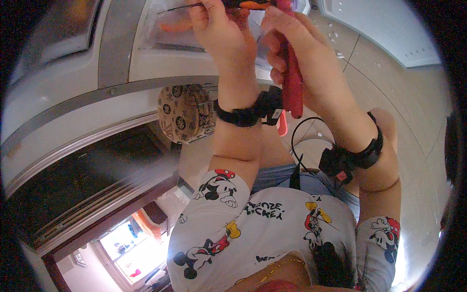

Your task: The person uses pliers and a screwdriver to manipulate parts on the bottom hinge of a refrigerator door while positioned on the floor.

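So both hands are way up at the top of the view, and both have something in them. The left hand (224, 39) is closed around a screwdriver-looking tool (181, 8), thin dark shaft sticking out to the left, black and orange handle off to the right, partly cut off by the top edge. The right hand (311, 44) has its fingers wrapped around a long red handle (294, 85), lower end poking out below the fist. Its top end runs up by the screwdriver's handle, but I can't tell if they're touching.

Just past the hands there's a white panel (160, 63) with a grey strip (115, 44) beside it, plus a blurry orange patch (176, 26) I can't make out. Black straps (238, 115) on both forearms, cartoon-print shirt (287, 228) below. A tan patterned seat (180, 114) sits left of the left forearm, and over on the right there are small white bits (333, 35) scattered on the tiled floor (379, 92), near another white panel in the upper right corner
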The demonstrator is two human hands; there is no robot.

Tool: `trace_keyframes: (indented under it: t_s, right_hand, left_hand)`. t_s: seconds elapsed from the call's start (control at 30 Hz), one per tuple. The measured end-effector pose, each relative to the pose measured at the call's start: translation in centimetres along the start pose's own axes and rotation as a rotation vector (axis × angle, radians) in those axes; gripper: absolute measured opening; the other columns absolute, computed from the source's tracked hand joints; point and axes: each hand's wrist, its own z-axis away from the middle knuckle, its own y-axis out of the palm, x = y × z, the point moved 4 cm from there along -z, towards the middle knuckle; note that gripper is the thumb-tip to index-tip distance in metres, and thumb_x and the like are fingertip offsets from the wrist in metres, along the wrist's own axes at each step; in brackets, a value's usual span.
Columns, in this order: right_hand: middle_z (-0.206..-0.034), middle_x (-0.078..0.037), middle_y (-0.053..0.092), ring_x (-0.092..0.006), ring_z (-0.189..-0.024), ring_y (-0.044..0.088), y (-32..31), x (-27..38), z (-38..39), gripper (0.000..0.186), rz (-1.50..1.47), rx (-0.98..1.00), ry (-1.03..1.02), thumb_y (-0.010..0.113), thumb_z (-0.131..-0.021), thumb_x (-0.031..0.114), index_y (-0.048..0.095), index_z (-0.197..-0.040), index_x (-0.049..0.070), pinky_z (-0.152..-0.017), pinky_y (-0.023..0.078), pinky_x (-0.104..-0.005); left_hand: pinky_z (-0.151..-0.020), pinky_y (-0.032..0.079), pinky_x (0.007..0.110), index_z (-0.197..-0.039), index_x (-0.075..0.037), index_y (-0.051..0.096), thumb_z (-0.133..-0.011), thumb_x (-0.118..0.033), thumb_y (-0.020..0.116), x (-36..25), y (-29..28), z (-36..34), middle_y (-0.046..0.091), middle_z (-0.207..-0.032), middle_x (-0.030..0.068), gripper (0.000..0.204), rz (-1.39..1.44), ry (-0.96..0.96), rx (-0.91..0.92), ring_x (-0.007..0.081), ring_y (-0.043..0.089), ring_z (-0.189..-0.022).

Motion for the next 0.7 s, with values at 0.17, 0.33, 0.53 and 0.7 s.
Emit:
trace_keyframes:
  t_s: [0.17, 0.33, 0.53, 0.7]
  right_hand:
    - [-0.077, 0.000, 0.051, -0.0118, -0.059, 0.049, 0.2, 1.2, -0.3, 0.031, -0.089, -0.074, 0.131, 0.063, -0.103, 0.039, 0.052, -0.104, 0.010, -0.051, 0.043, -0.0290]
    - [-0.074, 0.000, 0.051, -0.0110, -0.057, 0.049, 0.1, 1.1, 0.3, 0.030, 0.000, 0.029, 0.083, 0.061, -0.104, 0.040, 0.052, -0.104, 0.011, -0.050, 0.043, -0.0285]
    - [-0.073, 0.000, 0.051, -0.0099, -0.056, 0.050, 0.8, 0.8, 0.2, 0.033, 0.121, 0.010, 0.122, 0.060, -0.104, 0.042, 0.051, -0.105, 0.010, -0.050, 0.043, -0.0266]
    - [-0.073, 0.001, 0.051, -0.0094, -0.055, 0.049, 0.9, -0.3, -0.7, 0.034, 0.173, -0.030, 0.193, 0.060, -0.104, 0.043, 0.051, -0.108, 0.010, -0.049, 0.043, -0.0264]
  left_hand:
    - [-0.078, 0.057, 0.030, -0.109, -0.006, 0.059, -0.110, -0.029, 0.050, -0.7, 0.5, 0.5, 0.065, -0.100, 0.0067, 0.025, 0.049, 0.003, 0.052, 0.0237, 0.067, -0.101]
    - [-0.080, 0.058, 0.035, -0.110, -0.005, 0.058, -0.111, -0.029, 0.049, -1.3, 0.0, 0.0, 0.063, -0.100, 0.0072, 0.025, 0.098, 0.055, 0.006, 0.0243, 0.065, -0.101]
    - [-0.084, 0.058, 0.042, -0.109, -0.005, 0.057, -0.110, -0.028, 0.049, -1.7, -2.7, -1.3, 0.062, -0.099, 0.0071, 0.024, 0.326, -0.002, 0.111, 0.0232, 0.063, -0.098]
    - [-0.081, 0.056, 0.038, -0.107, -0.005, 0.058, -0.111, -0.030, 0.048, -2.4, -2.1, -1.0, 0.063, -0.101, 0.0071, 0.027, 0.258, 0.058, 0.197, 0.0210, 0.062, -0.093]
